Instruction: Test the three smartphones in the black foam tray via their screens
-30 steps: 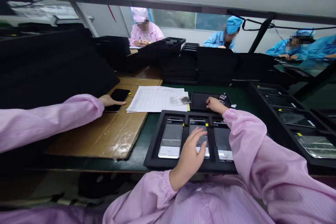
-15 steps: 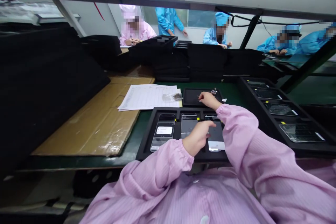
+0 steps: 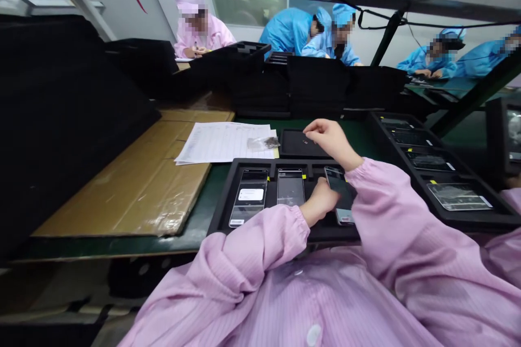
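Observation:
My left hand (image 3: 323, 199) is closed on the edge of a smartphone (image 3: 345, 216) at the right of a black foam tray (image 3: 220, 217). This phone stands tilted in its slot, partly covered by my hand and right sleeve. Two more smartphones, a left one (image 3: 249, 200) with a white pop-up on its lit screen and a middle one (image 3: 291, 187), lie in the same tray. Above a small black tray (image 3: 291, 146) my right hand (image 3: 330, 141) has thumb and fingertips pinched together; anything between them is too small to tell. Tiny bits (image 3: 305, 142) lie in the small tray.
Printed sheets (image 3: 222, 143) and a small plastic bag (image 3: 260, 144) lie left of the small tray. Cardboard (image 3: 134, 190) covers the left side. Another phone tray (image 3: 459, 214) stands at right. Stacked black trays (image 3: 317, 87) line the back, with several co-workers beyond.
My left hand has moved right and taken hold of the right-hand phone, which is now tilted. My right hand has lifted slightly over the small tray. The view has shifted a little.

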Demonstrator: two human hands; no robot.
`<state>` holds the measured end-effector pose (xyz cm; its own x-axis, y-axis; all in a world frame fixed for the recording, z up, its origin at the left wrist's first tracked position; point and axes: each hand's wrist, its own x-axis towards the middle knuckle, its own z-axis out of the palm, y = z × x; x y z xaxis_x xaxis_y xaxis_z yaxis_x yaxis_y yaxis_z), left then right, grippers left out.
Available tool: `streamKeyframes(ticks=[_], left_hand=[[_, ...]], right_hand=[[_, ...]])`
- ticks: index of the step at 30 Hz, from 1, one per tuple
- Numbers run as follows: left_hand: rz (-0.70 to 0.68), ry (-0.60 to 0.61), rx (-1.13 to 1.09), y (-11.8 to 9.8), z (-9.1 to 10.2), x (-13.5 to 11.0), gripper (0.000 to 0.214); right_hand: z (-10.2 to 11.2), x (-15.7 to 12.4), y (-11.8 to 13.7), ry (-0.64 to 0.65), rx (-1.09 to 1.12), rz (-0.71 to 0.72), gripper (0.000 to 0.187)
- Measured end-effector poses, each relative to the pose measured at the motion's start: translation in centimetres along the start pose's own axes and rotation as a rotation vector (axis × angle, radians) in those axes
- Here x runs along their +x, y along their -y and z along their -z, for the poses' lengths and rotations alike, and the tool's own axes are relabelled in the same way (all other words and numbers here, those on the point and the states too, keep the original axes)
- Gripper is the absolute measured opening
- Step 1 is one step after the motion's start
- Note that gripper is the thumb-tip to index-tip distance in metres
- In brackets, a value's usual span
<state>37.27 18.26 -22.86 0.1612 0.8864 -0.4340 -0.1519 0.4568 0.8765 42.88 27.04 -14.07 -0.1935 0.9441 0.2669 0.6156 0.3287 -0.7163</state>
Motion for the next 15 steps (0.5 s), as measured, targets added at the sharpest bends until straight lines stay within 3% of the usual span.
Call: streamKeyframes(ticks=[1,3,6,10,15], left_hand=[[-0.016,0.003,-0.008,-0.4,0.4,-0.5,0.039],[-0.056,0.018,-0.025,-1.7,1.8,-1.9,0.033],[-0.159,0.036,-0.099,-3.9,4.6,-4.2,0.032],[-0.339,-0.029,-0.277,-5.8,7.2,-6.4,0.04],[-0.348,-0.067,-0.404,-6.2,7.7,-7.3,0.028]], right_hand=[[1.2,-1.7,1.2,0.004,0.078,0.017,0.015],[3.3,-5.9,3.1,0.061,0.5,0.084,0.011],[4.6,-12.2,4.3,0.012,0.748,0.0,0.01],[1.7,-17.4,3.1,0.04,0.951,-0.235,0.028],[-2.7,-18.5,1.2,0.131,1.109,-0.411,0.038]])
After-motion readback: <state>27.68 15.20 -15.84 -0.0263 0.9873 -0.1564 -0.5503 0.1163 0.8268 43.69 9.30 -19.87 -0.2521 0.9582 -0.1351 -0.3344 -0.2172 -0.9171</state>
